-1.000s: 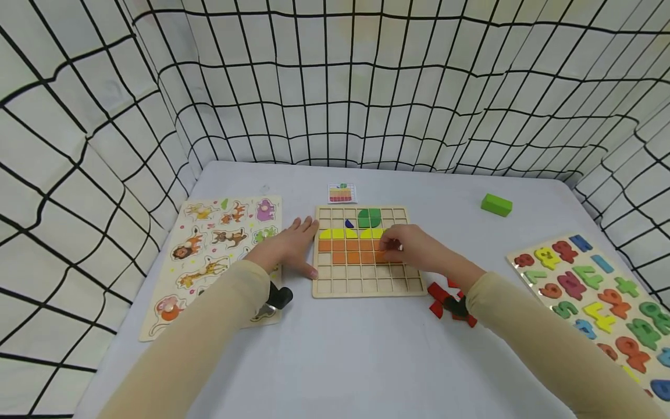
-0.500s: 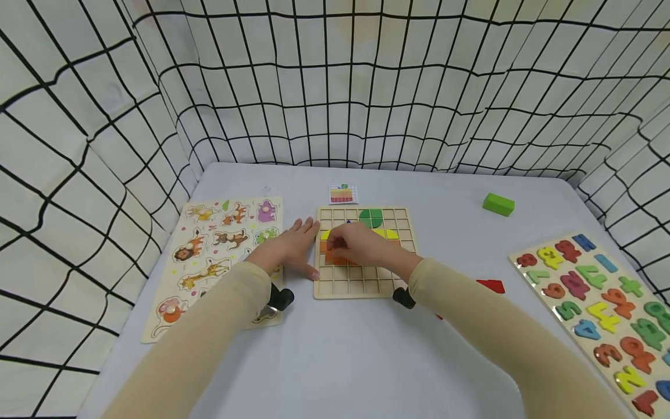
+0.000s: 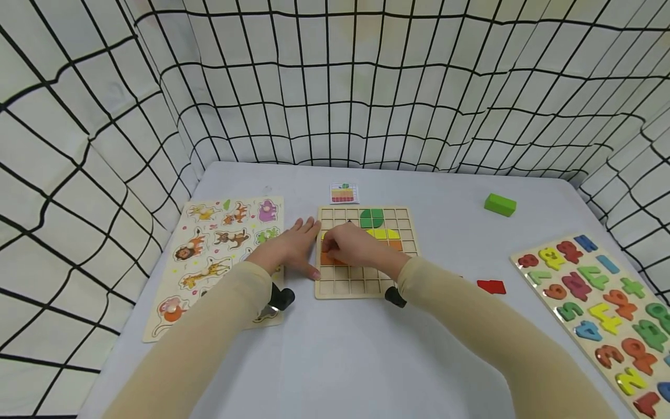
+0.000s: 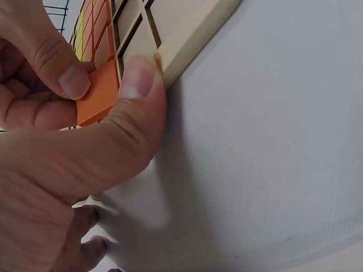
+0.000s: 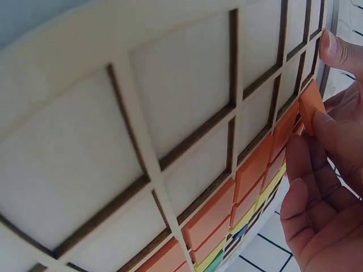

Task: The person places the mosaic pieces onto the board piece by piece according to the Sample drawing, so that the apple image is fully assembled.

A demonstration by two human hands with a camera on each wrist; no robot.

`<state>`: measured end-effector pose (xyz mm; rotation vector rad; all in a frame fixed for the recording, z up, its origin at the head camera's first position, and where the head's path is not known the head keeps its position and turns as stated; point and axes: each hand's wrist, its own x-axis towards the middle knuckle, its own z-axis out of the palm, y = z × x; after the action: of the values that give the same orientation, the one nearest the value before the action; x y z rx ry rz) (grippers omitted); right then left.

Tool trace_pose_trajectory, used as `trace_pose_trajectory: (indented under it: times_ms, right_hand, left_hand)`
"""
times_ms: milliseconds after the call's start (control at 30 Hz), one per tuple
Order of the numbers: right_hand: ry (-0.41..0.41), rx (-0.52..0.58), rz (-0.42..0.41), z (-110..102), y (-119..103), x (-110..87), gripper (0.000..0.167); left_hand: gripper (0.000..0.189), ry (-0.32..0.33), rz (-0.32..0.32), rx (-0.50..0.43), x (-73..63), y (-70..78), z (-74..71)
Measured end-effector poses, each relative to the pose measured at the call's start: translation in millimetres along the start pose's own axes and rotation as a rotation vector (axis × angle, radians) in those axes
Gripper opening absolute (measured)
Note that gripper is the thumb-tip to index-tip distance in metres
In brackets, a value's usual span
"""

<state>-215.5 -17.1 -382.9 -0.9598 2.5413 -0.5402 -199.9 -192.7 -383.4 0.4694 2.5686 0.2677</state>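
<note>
A wooden grid board [image 3: 366, 289] lies at the table's middle, bearing orange, yellow and green tiles. My right hand [image 3: 353, 247] pinches an orange square tile [image 4: 101, 93] between thumb and fingers at the board's left side. That tile stands tilted against the edge cell, at the end of a row of flat orange tiles [image 5: 252, 164]. My left hand [image 3: 290, 247] rests at the board's left edge, its fingers spread and its thumb [image 4: 136, 82] against the wooden rim. In the head view, the right hand hides the held tile and part of the yellow row.
A small pattern card [image 3: 344, 193] lies behind the board. An animal puzzle [image 3: 209, 256] is at left, partly under the left arm. To the right are red pieces [image 3: 492, 286], a green block [image 3: 500, 204] and a number puzzle [image 3: 591, 291]. Black netting [image 3: 356, 105] surrounds the table.
My right hand has moved left across the board, from its right side to the left edge. Its sleeve now covers most of the red pieces. The left hand has stayed in place.
</note>
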Motion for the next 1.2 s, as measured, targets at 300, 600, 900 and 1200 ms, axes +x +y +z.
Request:
trace_pose_trajectory:
  times_ms: [300, 600, 900, 1200]
  right_hand:
    - [-0.016, -0.05, 0.031, 3.5, -2.5, 0.1, 0.017]
    - [-0.015, -0.086, 0.024, 4.5, -3.8, -1.6, 0.014]
    - [0.048, -0.056, 0.028, -7.9, 9.6, -22.9, 0.016]
    - [0.118, -0.016, 0.12, -32.9, 64.5, -82.9, 0.015]
  left_hand:
    - [0.12, -0.025, -0.018, -0.022, -1.5, 2.6, -3.6]
    - [0.121, -0.035, -0.025, -0.025, -0.8, 1.8, -3.4]
    - [0.12, -0.028, -0.032, -0.016, -0.5, 2.4, -1.4]
    - [0.121, -0.026, -0.045, -0.004, -0.8, 3.4, -1.7]
